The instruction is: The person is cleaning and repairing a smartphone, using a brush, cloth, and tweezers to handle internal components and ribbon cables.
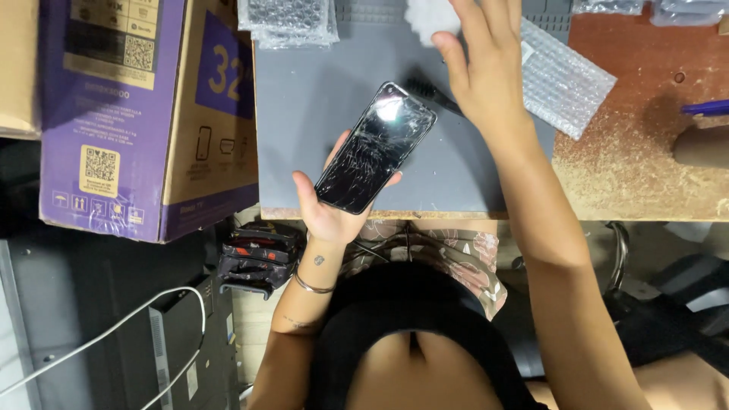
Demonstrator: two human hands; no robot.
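Note:
A black smartphone (374, 148) with a badly cracked screen rests in my left hand (326, 209), held over the near edge of a grey work mat (311, 106). My right hand (486, 64) reaches out over the mat toward the far side, fingers spread, holding nothing. Just under its palm lies a small black brush (425, 89). A white wad (427, 17) sits beyond its fingers.
A large purple and brown cardboard box (144, 114) stands at the left. Bubble wrap pieces (562, 80) lie on the mat's right and at the far edge. The worn wooden table (645, 167) extends right, with a blue pen (706, 107). Black cases (254, 254) sit below the table edge.

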